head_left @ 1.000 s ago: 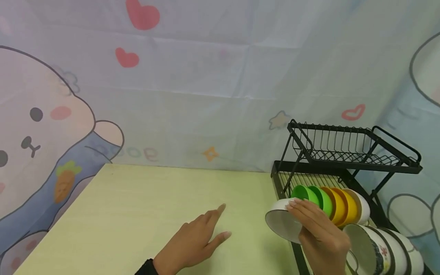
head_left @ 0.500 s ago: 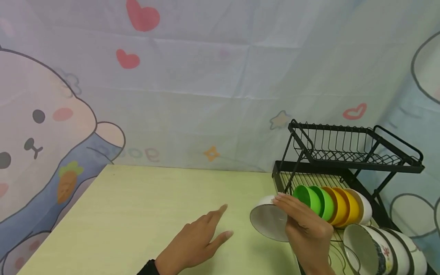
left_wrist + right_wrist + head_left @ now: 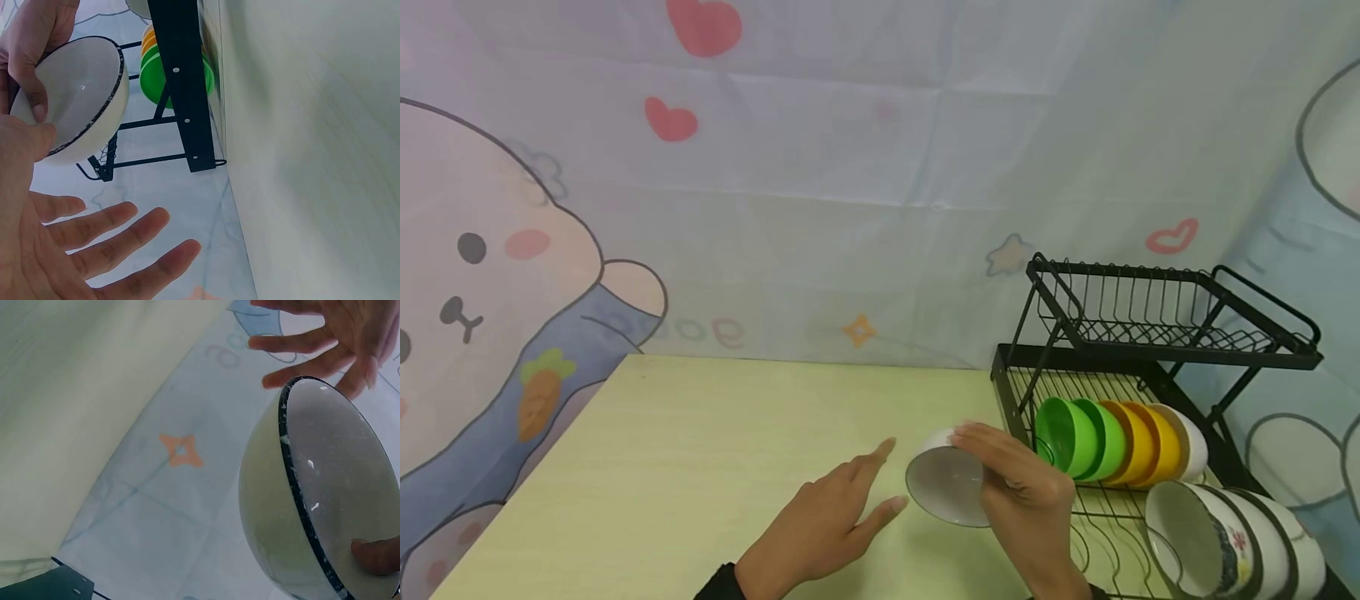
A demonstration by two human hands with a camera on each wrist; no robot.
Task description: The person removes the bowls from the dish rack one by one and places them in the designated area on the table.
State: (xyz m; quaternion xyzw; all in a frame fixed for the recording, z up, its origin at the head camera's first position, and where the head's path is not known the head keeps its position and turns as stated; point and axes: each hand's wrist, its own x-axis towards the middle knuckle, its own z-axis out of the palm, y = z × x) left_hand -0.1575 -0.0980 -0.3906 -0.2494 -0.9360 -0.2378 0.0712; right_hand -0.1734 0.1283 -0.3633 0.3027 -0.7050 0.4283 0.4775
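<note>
My right hand (image 3: 1026,496) pinches a white bowl (image 3: 946,483) with a dark rim, its thumb inside and its fingers over the outer wall. The bowl is tilted, its opening facing left and toward me, above the table by the rack's left side. Beside its left edge, my left hand (image 3: 823,517) is held with fingers straight and spread, holding nothing. In the left wrist view the left hand (image 3: 94,244) appears palm up below the bowl (image 3: 87,106). The right wrist view shows the bowl (image 3: 319,487) large, with the right thumb (image 3: 378,555) on its inner face.
A black two-tier dish rack (image 3: 1180,354) stands at the right. On its lower tier sit a row of green bowls (image 3: 1067,437), yellow bowls (image 3: 1153,446) and a white one, with larger white bowls (image 3: 1202,542) in front. The pale yellow table (image 3: 700,467) extends left, against a printed cloth backdrop.
My right hand has carried the white bowl leftward, away from the row of bowls in the rack and up to my left hand. The left hand has stayed nearly still.
</note>
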